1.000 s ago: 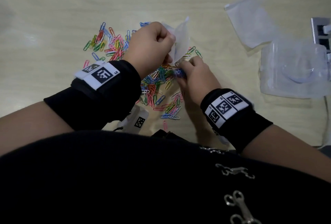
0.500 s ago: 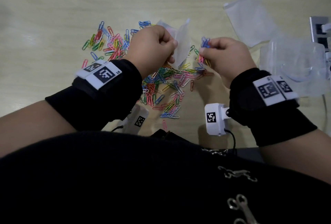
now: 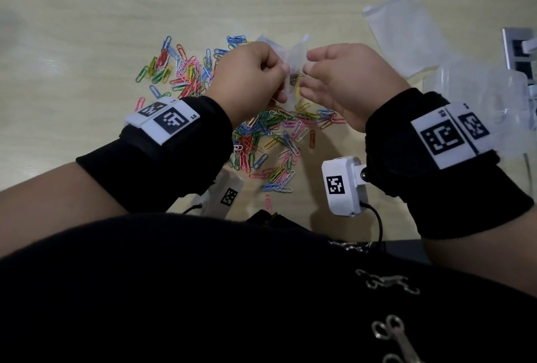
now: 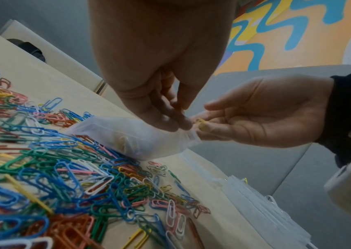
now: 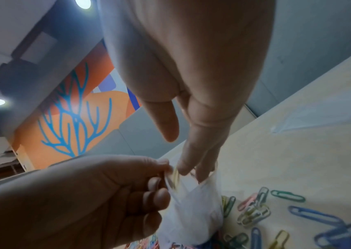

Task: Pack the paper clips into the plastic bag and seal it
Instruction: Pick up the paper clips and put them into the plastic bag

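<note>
The left hand (image 3: pixel 250 78) pinched the mouth of the small plastic bag (image 4: pixel 132 134), which hung over the heap of coloured paper clips (image 3: pixel 261 136) on the tabletop (image 3: pixel 87 14). The right hand (image 3: pixel 343 81) reached its nearly straight fingers into the opening; a yellow clip (image 4: pixel 201 123) lay at the fingertips, perhaps loosely held. A few clips seemed to be inside the bag.

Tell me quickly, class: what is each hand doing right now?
Left hand: pinching the mouth of the plastic bag.
Right hand: fingers extended at the bag mouth, a yellow paper clip at their tips.
</note>
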Demonstrator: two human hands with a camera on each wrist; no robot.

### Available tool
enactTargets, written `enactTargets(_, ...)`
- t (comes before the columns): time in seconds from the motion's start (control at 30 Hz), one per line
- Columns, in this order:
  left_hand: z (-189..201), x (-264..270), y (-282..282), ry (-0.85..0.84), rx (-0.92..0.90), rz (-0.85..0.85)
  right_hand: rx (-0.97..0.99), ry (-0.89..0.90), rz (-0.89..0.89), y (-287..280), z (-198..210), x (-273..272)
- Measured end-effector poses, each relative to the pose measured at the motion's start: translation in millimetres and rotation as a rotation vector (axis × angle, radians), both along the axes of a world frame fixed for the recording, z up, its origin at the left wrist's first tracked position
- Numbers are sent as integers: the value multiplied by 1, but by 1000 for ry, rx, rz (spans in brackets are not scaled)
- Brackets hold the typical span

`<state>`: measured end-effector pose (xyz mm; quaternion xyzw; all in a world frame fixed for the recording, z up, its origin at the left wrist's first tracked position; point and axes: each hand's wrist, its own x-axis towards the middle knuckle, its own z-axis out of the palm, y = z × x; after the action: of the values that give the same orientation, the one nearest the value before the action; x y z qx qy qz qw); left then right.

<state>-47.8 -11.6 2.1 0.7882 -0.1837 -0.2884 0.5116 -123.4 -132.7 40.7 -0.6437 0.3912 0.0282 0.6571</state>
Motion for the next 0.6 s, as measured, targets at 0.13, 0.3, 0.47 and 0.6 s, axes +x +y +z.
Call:
enactTargets(0.13, 0, 4, 1, 17, -20, 73, -220, -60, 8, -4, -6, -2)
enactTargets(0.3, 6, 15, 4, 14, -77, 176, -712, 249, 240, -15, -52, -15)
enactTargets(0.47, 10, 18, 3, -43, -108, 192, -791, 175, 635, 11, -88, -24)
enactTargets(0.6, 10, 17, 2, -55, -114, 196, -1052, 203, 1062, 32, -95, -13)
